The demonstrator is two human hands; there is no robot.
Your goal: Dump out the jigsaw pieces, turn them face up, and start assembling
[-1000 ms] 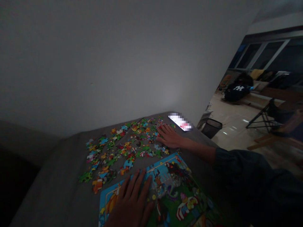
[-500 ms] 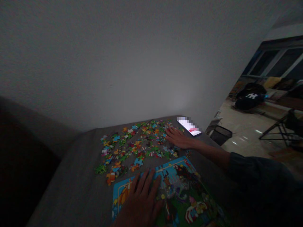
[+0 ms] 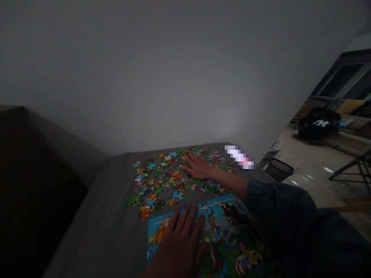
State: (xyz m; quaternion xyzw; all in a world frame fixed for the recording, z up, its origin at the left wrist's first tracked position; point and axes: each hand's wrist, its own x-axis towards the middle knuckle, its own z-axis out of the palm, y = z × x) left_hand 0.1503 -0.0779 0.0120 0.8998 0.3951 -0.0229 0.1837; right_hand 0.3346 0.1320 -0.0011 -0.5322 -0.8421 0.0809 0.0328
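My left hand point(image 3: 181, 243) lies flat with spread fingers on a colourful cartoon jigsaw puzzle point(image 3: 228, 235), which has a blue border and is cut off by the bottom of the view. Beyond it, many loose jigsaw pieces point(image 3: 174, 181) are scattered over a grey fabric surface point(image 3: 95, 216). My right hand point(image 3: 197, 166) rests palm down among those pieces, holding none that I can see. A dark sleeve point(image 3: 278, 208) covers my right forearm's upper end.
A lit phone point(image 3: 239, 157) with a pixelated screen lies beyond the pieces. A grey wall rises behind the surface. Down to the right stand a black wastebasket point(image 3: 278, 170) and a folding stand point(image 3: 353, 170) on a tiled floor. Farther back is a dark garment with a white logo point(image 3: 317, 127).
My head has turned, shifting the whole scene rightward in view. My right hand has slid left, farther over the loose pieces and away from the phone. My left hand stays on the puzzle.
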